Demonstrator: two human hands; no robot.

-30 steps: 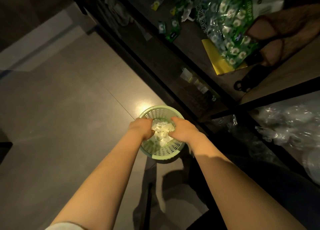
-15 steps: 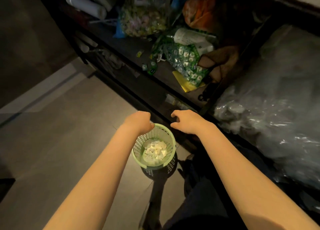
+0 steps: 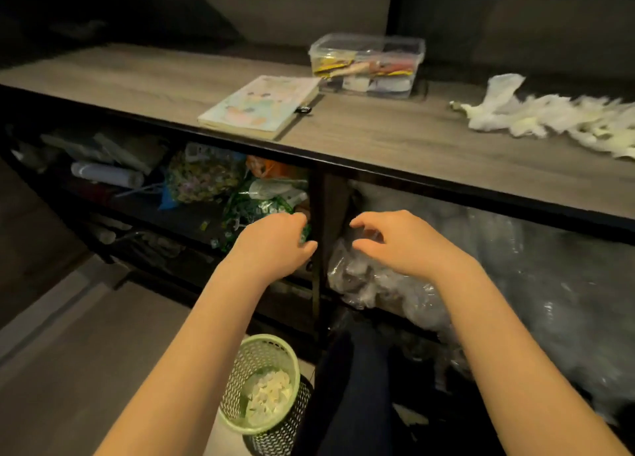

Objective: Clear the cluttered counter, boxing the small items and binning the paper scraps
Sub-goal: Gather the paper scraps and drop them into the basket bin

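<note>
- The bin [image 3: 237,387] stands on the floor below the counter's front edge, with a layer of white scraps [image 3: 269,392] in its bottom, so we judge part of the binning done.
- The box [image 3: 367,38] sits by the counter's back edge and already holds mixed small items. We cannot tell whether it has a lid on.
- Still left on the counter [image 3: 378,139]: a book [image 3: 257,107] at the front edge, a small dark thing [image 3: 303,109] touching its right side, and a white torn heap [image 3: 549,119] toward the right end — more paper for the bin, we judge.
- Our left hand [image 3: 275,242] and right hand [image 3: 402,239] are apart and hold nothing, with loosely curled fingers, in front of the shelves below the counter.
- A second ago both hands were down inside the bin on the scraps; half a second ago they were just above its rim. Now they are well above it, and our view has lifted from the floor to the counter top.
</note>
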